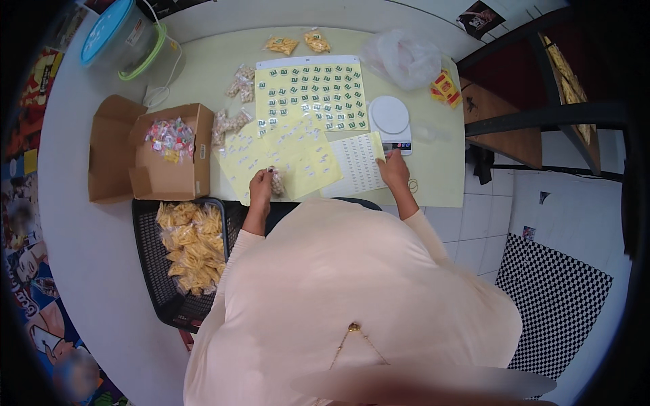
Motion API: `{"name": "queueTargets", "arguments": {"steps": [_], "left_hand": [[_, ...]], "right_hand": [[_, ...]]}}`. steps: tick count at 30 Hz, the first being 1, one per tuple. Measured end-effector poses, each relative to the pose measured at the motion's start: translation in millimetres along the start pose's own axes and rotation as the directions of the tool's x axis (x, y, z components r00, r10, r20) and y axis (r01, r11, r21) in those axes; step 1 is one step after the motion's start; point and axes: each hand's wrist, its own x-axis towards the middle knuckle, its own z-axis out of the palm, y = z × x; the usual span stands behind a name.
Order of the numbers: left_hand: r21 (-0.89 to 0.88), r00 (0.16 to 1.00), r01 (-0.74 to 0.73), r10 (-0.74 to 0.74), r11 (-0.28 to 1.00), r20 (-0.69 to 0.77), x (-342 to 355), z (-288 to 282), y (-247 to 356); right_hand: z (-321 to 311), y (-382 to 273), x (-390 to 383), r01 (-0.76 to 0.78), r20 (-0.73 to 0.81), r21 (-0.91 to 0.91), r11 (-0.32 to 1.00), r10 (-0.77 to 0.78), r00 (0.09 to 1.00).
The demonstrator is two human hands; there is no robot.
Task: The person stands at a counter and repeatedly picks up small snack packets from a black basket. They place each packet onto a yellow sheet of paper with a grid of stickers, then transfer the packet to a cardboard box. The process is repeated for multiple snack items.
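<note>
My left hand point(259, 189) pinches a small clear bag of pale brownish snack pieces point(277, 181) near the table's front edge. At the right side of a white sheet of small printed labels point(357, 162), my right hand point(394, 170) has its fingers closed on the sheet's edge. Yellow backing sheets with scattered small white labels point(298, 159) lie between the hands. Beyond them is a larger yellow sheet with rows of round green-and-white stickers point(310, 95). Several more bags of the pale snack point(242, 84) rest left of the sheets.
A white kitchen scale point(389, 116) stands behind my right hand, near a clear plastic bag point(403, 57) and yellow-red packets point(445, 89). Two yellow snack bags point(281, 45) lie at the back. On the left are an open cardboard box point(169, 152) and a black basket point(152, 271) of bagged yellow snacks.
</note>
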Motion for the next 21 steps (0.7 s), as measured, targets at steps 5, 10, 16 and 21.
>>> {"name": "queueTargets", "arguments": {"steps": [5,10,16,21], "left_hand": [[-0.035,0.998,-0.063,0.064,0.997,0.011,-5.5,3.8,4.6],[-0.112,0.997,-0.059,0.064,0.992,0.038,-20.9,2.1,7.9],[-0.022,0.990,-0.022,0.025,1.000,0.137,-29.5,-3.0,-11.8],[0.158,0.958,-0.209,0.170,0.965,0.230,-37.2,-6.8,-23.7]], "right_hand": [[8.9,36.7,10.2,0.140,0.059,0.176,0.975,-0.152,0.987],[-48.5,-19.1,10.8,0.372,-0.397,0.169,0.913,-0.282,0.873],[-37.5,-91.7,10.0,0.431,-0.296,0.613,0.662,-0.313,0.902],[17.8,-169.3,-40.0,0.340,-0.015,0.819,0.463,-0.573,0.819]]}}
